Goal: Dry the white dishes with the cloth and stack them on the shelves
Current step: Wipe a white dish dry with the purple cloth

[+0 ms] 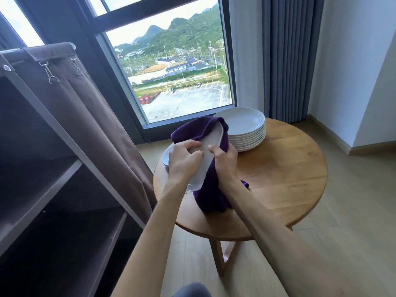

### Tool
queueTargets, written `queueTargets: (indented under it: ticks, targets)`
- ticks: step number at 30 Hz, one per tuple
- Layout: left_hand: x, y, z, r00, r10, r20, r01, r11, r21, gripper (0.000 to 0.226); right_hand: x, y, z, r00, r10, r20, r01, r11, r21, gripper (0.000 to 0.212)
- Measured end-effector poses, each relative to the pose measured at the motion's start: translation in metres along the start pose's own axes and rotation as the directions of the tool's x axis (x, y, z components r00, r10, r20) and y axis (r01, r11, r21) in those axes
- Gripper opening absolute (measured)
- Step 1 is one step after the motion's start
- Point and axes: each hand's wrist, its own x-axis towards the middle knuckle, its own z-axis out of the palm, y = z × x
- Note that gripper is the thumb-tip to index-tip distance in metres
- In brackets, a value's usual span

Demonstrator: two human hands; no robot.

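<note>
In the head view, both hands meet at the centre of the frame, above the left part of a round wooden worktop (289,179). The left hand (184,161) grips a white dish (209,144) by its lower left rim, fingers curled over the edge, holding it tilted up on edge. The right hand (225,157) is just beside it to the right, curled round a purple cloth (211,189) and pressing it against the dish. The cloth wraps over the top and right side of the dish and hangs down below the right hand, its lower end reaching the worktop.

Behind the left hand, at the worktop's left edge, another white dish (166,157) lies flat, mostly hidden; whether it is one or several I cannot tell. Up and to the right of the hands, at the back of the worktop, a stack of white dishes (246,129) stands, close to the cloth's top but whether touching it I cannot tell.

The shelves (53,189) fill the left side of the frame, a dark unit with a brown fabric cover (90,108) drawn back along its right side. A window (175,78) takes up the upper centre, and a grey curtain (287,61) hangs at the upper right.
</note>
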Motion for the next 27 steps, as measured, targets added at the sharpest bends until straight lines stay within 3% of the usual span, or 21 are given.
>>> queueTargets:
  ticks: [1,3,7,10,13,15,17,19,21,24,27]
  targets:
    - [0.004,-0.003,-0.007,0.997,0.027,-0.078,-0.019,0.995,0.1,0.024,0.0,0.004,-0.003,0.998,0.063,-0.019,-0.062,0.996,0.059,0.013]
    - [0.011,-0.007,-0.019,0.975,0.078,-0.206,-0.061,0.994,0.088,0.02,0.002,0.007,-0.009,0.99,0.143,0.005,-0.142,0.984,0.111,0.018]
    - [0.017,-0.014,-0.029,0.979,0.032,-0.2,-0.016,0.997,0.08,0.021,0.012,0.001,-0.016,0.966,0.24,0.096,-0.251,0.961,0.119,0.031]
    - [0.025,-0.019,-0.035,0.995,-0.091,-0.047,0.08,0.979,-0.187,0.026,0.008,0.0,-0.018,0.926,0.322,0.198,-0.36,0.912,0.198,0.041]
    - [0.031,-0.019,-0.035,0.968,-0.241,0.063,0.24,0.834,-0.497,0.04,-0.001,0.01,-0.02,0.883,0.335,0.33,-0.441,0.834,0.332,0.047]
    - [0.035,-0.024,-0.032,0.958,-0.278,0.072,0.27,0.785,-0.558,0.053,-0.003,0.016,-0.023,0.865,0.362,0.348,-0.478,0.807,0.346,0.06]
    - [0.037,-0.027,-0.031,0.963,-0.256,0.082,0.266,0.863,-0.43,0.055,-0.003,0.019,-0.025,0.829,0.406,0.384,-0.53,0.79,0.309,0.074]
    - [0.038,-0.031,-0.031,0.964,-0.217,0.155,0.243,0.953,-0.183,0.051,0.0,0.019,-0.025,0.782,0.45,0.43,-0.578,0.782,0.234,0.088]
    - [0.039,-0.035,-0.032,0.972,-0.196,0.126,0.206,0.976,-0.072,0.044,0.004,0.016,-0.024,0.774,0.492,0.398,-0.576,0.808,0.121,0.092]
    - [0.04,-0.038,-0.034,0.989,-0.096,-0.115,0.088,0.994,-0.067,0.04,0.013,0.014,-0.021,0.806,0.498,0.319,-0.542,0.838,0.063,0.07]
    - [0.038,-0.041,-0.03,0.96,-0.054,-0.276,0.035,0.997,-0.072,0.05,0.02,0.008,-0.012,0.842,0.469,0.267,-0.493,0.869,0.029,0.049]
